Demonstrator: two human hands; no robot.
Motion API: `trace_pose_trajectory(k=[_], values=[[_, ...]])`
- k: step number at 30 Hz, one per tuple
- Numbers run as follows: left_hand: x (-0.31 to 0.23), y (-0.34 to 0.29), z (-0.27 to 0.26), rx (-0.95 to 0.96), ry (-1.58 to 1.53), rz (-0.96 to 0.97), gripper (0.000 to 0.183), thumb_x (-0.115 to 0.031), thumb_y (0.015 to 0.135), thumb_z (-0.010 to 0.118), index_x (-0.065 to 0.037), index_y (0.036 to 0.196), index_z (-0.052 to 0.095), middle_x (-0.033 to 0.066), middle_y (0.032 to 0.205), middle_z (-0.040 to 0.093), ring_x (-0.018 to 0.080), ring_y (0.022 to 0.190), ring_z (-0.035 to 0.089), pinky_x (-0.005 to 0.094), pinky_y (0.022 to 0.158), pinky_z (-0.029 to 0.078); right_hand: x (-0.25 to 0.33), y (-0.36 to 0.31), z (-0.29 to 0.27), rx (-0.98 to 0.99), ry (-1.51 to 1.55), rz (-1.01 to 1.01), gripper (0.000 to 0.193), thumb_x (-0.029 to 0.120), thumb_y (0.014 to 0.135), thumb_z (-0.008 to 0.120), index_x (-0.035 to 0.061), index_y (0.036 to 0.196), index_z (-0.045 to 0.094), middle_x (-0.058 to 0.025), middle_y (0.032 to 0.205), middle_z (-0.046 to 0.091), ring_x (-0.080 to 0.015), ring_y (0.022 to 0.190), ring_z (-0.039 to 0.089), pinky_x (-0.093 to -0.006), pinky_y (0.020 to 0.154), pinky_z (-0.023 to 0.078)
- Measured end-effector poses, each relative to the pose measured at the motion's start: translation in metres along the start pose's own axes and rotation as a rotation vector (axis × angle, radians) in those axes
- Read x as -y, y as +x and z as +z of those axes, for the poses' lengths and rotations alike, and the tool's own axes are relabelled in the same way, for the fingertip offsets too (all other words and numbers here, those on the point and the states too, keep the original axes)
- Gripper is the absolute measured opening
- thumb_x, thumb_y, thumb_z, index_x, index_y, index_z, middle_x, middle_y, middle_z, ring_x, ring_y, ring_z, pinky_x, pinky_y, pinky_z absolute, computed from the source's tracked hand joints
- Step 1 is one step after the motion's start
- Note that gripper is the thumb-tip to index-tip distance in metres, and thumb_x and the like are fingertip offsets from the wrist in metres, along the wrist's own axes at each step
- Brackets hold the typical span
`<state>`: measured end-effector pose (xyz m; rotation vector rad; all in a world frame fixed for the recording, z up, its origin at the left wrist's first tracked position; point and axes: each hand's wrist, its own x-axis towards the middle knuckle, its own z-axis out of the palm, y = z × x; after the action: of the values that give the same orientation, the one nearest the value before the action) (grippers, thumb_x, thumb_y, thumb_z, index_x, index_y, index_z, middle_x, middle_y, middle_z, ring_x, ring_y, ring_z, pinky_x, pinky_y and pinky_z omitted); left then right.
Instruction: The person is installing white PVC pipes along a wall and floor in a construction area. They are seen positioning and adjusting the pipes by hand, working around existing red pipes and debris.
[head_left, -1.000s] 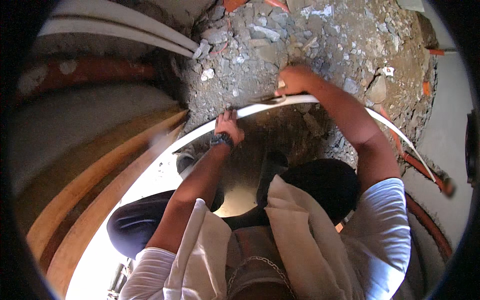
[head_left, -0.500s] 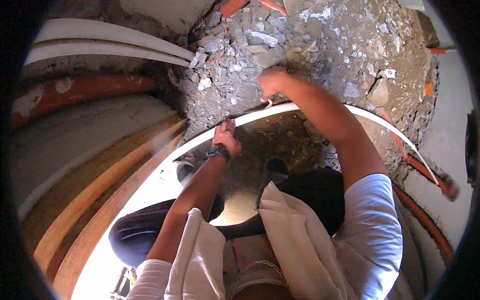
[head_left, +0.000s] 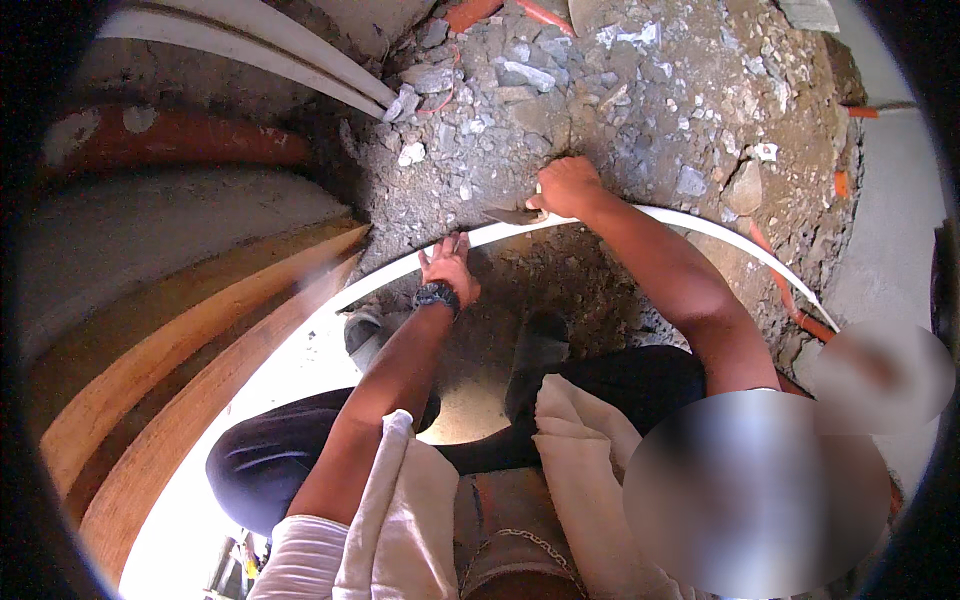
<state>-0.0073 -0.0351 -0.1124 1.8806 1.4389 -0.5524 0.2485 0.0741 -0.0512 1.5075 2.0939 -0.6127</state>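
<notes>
Right grip (head_left: 568, 188) on trowel (head_left: 513, 215), rubble (head_left: 622, 115) beyond

1. Your right hand (head_left: 568, 187) covers the grip of the tool (head_left: 513, 216); its exact kind can't be told.
2. Your right forearm (head_left: 660, 255) hides a stretch of the white strip (head_left: 490, 233); its left end washes out in glare.
3. Under your left hand (head_left: 450, 272), you can't tell how far the fingertips wrap the strip.
4. Your right sleeve (head_left: 760, 480) is smeared by blur; a second blurred patch swallows the orange pipe (head_left: 812, 325).
5. White pipes (head_left: 310, 45), cut off at upper left.
6. Small items (head_left: 240, 565), lower left: too small to identify.
</notes>
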Motion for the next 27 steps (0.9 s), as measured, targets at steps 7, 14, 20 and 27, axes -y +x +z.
trace_pose_trajectory(k=[7,14,20,27], values=[[-0.001,0.001,-0.001,0.037,0.064,-0.023,0.1,-0.034,0.078,0.071,-0.016,0.16,0.017,0.0134,0.159,0.031,0.0342,0.145,0.033,0.0593,0.119,0.022,0.005,-0.02,0.0,-0.038,-0.001,0.046,0.051,0.056,0.084,0.068,0.0066,0.09,0.077,-0.0156,0.09,0.074,-0.0333,0.089,0.072,-0.0468,0.079,0.056],[-0.005,-0.002,-0.01,0.062,0.054,-0.01,0.093,-0.03,0.079,0.069,-0.012,0.158,0.024,0.0077,0.157,0.033,0.0274,0.146,0.031,0.0631,0.118,0.021,-0.005,-0.037,0.006,-0.088,0.085,0.11,0.048,0.055,0.083,0.069,0.0085,0.089,0.078,-0.0146,0.091,0.074,-0.0338,0.089,0.072,-0.0478,0.077,0.056],[-0.006,0.005,-0.012,0.084,0.035,-0.027,0.102,-0.037,0.074,0.076,-0.01,0.158,0.024,0.0077,0.157,0.033,0.0278,0.145,0.032,0.0638,0.116,0.025,0.015,-0.004,-0.02,0.153,-0.041,0.045,0.054,0.058,0.083,0.068,0.0064,0.097,0.077,-0.0147,0.097,0.074,-0.033,0.092,0.072,-0.0472,0.078,0.057],[-0.015,0.004,-0.018,0.111,0.072,0.001,0.104,-0.036,0.075,0.075,-0.008,0.158,0.02,0.0101,0.158,0.03,0.0312,0.146,0.031,0.0566,0.117,0.029,0.022,0.026,-0.009,0.145,-0.088,0.047,0.052,0.055,0.083,0.07,0.0067,0.099,0.077,-0.0131,0.099,0.075,-0.0321,0.094,0.072,-0.0467,0.079,0.057]])
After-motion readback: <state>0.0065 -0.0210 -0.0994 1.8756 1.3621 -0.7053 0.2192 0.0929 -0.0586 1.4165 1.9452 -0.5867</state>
